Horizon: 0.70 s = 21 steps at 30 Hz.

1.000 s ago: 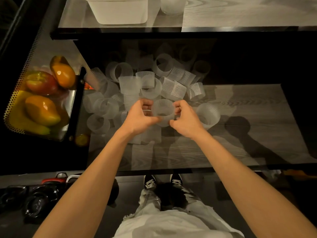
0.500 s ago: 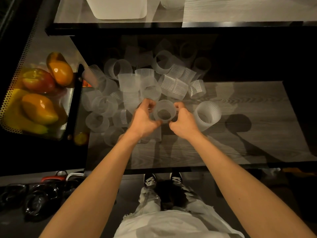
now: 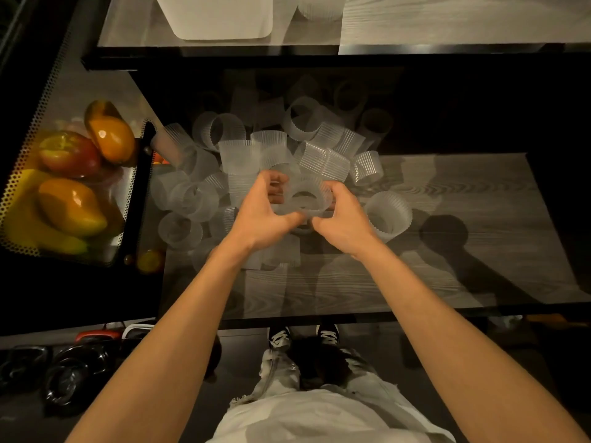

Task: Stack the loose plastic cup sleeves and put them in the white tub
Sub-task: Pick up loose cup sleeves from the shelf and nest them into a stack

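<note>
Both grips close on one sleeve: the left grip curls round its 9 o'clock side with the thumb under the near rim, and the right grip pinches its 3 o'clock side. The sleeve is held just above the counter, at the near edge of the pile.

It is a short open tube of cloudy, see-through plastic with fine ribs along its wall. Its axis points almost straight at the camera, so the open mouth shows as a ring, tipped slightly toward 12 o'clock. Whether a second one is nested inside cannot be told.

Around it the pile spreads from 9 to 1 o'clock, the pieces lying on their sides, tilted, and overlapping at many angles. A lone sleeve stands mouth up at 3 o'clock, just beside the right grip. The tub sits well apart at 12 o'clock, on a higher surface. A perforated tray of fruit lies at 9 o'clock.
</note>
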Available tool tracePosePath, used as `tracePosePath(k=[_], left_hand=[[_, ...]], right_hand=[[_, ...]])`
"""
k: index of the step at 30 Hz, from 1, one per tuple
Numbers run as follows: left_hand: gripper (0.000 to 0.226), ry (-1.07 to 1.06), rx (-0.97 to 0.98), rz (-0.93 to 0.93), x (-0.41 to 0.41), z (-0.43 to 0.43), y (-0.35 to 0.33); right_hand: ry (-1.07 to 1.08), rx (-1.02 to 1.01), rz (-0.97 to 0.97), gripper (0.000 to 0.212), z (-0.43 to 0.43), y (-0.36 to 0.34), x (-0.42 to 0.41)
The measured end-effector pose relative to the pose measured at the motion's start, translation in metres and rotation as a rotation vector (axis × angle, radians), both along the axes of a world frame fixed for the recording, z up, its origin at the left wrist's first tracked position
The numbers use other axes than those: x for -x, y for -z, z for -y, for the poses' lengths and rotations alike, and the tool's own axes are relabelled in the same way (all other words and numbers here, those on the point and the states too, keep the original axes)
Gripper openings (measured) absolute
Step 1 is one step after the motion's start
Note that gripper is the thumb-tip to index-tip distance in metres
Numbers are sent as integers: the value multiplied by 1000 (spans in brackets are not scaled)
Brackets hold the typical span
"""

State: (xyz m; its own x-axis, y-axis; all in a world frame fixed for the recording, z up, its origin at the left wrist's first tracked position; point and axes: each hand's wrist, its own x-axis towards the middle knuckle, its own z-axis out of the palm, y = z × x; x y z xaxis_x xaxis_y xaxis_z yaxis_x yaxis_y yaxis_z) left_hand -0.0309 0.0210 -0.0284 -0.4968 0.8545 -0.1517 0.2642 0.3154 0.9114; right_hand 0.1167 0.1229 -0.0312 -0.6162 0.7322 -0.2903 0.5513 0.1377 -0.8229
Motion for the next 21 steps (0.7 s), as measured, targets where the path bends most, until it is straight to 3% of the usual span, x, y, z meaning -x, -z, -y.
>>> tracePosePath(k=[4, 11, 13, 16, 21], left_hand=[[59, -18, -80, 39, 10, -3, -25], [32, 63, -142, 189, 2, -25, -66], [42, 148, -150, 245, -6, -29, -73], [75, 264, -139, 210, -16, -36, -75], [87, 270, -141, 162, -36, -52, -74]], right_hand=[[-58, 10, -60, 44, -6, -37, 1], [-59, 35, -85, 45, -37, -92, -18], [-42, 104, -103, 46, -46, -101, -30], [-6, 192, -147, 45, -55, -105, -50], [0, 158, -108, 44, -62, -107, -78]])
